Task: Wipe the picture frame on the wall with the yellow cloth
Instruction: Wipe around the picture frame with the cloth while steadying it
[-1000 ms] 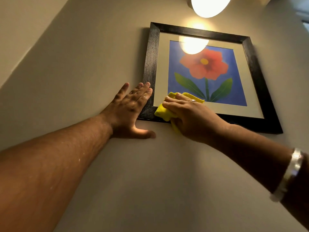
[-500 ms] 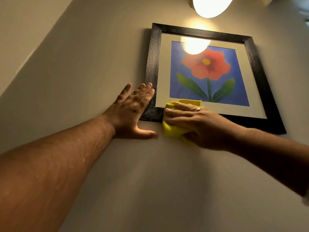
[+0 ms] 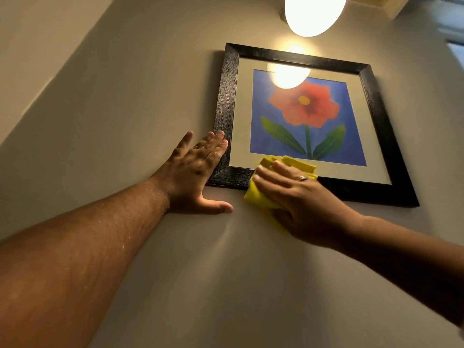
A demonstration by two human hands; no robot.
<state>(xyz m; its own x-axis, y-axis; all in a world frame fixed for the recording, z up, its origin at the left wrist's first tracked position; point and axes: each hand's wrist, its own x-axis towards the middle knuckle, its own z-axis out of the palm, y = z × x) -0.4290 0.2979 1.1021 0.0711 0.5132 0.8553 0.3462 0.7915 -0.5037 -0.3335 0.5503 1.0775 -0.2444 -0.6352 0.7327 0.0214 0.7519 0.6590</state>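
A black picture frame [image 3: 227, 101] hangs on the beige wall, holding a red flower print on blue behind glass. My left hand [image 3: 193, 172] lies flat on the wall, its fingertips touching the frame's lower left corner and the thumb spread below. My right hand [image 3: 298, 199] presses a folded yellow cloth [image 3: 253, 194] against the frame's bottom edge, just right of that corner. The cloth's upper fold [image 3: 298, 164] reaches onto the pale mat. Most of the cloth is hidden under my palm.
A round glowing wall lamp [image 3: 313, 13] hangs just above the frame, and its glare shows on the glass [image 3: 286, 76]. A wall corner [image 3: 50, 81] runs diagonally at the left. A window edge [image 3: 455, 49] shows at the far right.
My right hand and the yellow cloth have slid right along the frame's bottom edge, away from the corner. My left hand has stayed flat at the corner.
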